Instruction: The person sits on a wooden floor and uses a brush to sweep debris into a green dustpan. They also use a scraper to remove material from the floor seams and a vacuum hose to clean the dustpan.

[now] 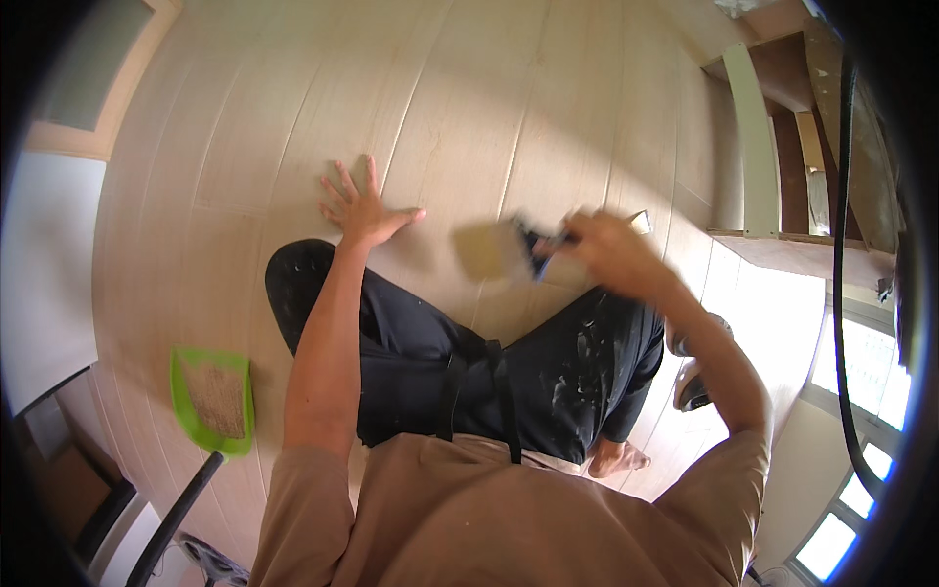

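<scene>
My left hand is spread on the wood-plank floor, fingers apart, holding nothing. In my right hand is the dark handle of a wide brush, which looks to have pale yellow bristles. The brush and hand are blurred, so I cannot tell whether the bristles touch the boards. A small pale object shows just beyond my right hand, partly hidden by it. My knees, in dark trousers with pale smears on one leg, rest on either side of the space before me.
A green dustpan with a black long handle holds brownish dust at my left. Shoes lie beyond my right leg. An open wooden cabinet frame stands at the upper right, and a dark cable hangs at the right.
</scene>
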`<state>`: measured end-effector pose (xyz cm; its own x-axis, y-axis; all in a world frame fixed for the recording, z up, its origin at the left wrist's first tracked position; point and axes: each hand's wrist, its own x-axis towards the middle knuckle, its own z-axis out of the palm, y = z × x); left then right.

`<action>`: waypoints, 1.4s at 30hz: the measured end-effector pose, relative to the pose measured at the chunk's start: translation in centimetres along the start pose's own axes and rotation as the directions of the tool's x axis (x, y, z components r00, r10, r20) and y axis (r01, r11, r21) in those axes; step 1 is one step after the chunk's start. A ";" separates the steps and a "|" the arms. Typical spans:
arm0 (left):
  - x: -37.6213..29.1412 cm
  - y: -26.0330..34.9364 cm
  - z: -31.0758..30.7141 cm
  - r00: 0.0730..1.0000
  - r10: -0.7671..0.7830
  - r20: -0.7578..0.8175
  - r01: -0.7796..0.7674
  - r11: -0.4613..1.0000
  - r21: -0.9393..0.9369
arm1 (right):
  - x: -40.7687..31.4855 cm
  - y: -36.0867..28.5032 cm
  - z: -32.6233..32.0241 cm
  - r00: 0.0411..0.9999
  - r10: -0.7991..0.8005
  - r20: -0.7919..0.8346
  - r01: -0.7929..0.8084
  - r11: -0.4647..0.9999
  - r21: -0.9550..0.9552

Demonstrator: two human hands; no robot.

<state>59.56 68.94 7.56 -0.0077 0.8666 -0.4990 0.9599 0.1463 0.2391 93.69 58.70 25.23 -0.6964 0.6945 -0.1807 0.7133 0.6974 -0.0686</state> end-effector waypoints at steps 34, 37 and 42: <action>-1.0 1.8 -1.1 0.997 -0.031 0.070 0.027 0.998 0.056 | 7.3 18.9 -1.9 0.950 0.303 0.081 -0.244 0.877 -0.414; -1.0 1.8 -1.4 0.996 -0.046 0.078 0.042 0.998 0.054 | 9.4 19.3 -4.5 0.916 0.383 0.122 -0.284 0.831 -0.478; -0.9 1.2 -1.4 0.997 -0.054 0.056 0.051 0.997 0.051 | 6.5 15.1 -3.8 0.991 0.100 -0.090 -0.115 0.976 -0.185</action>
<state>60.33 69.05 9.49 -0.0438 0.8293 -0.5570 0.9713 0.1659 0.1706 99.63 74.46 26.72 -0.6256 0.7740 -0.0976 0.7622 0.6331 0.1350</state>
